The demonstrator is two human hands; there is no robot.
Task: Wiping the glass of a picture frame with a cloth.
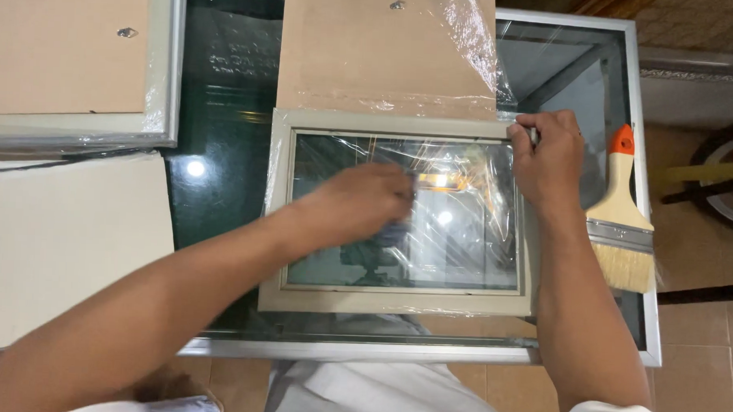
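while the left hand (367, 199) lies palm down on the glass of a grey picture frame (396, 300), it looks blurred, and something small and bluish shows under its fingers; whether that is a cloth or a pad i cannot tell, nor how tightly the fingers close on it. the right hand (549, 155) rests on the frame's upper right corner, fingers curled over the edge, pinching either the corner or the clear plastic film (473, 47) there; which of the two i cannot tell. the frame lies flat near the middle of a glass-topped table (221, 193) with a pale metal rim, its long side running left to right, its near edge close to the table's front edge. the glass pane in the frame reflects lights and a dark shape. thin film wrinkles across the right part of the pane and runs up over a brown backing board (363, 60) that lies just beyond the frame, touching or overlapping its far edge. a small metal hanger sits near the board's top edge. to the right of the frame, a paintbrush (622, 223) with a pale wooden handle, orange tip and light bristles lies on the table's right edge, just beside the right forearm. at the upper left a second frame (77, 127) lies face down, its brown back showing. below it a pale board (65, 244) covers the table's left part.
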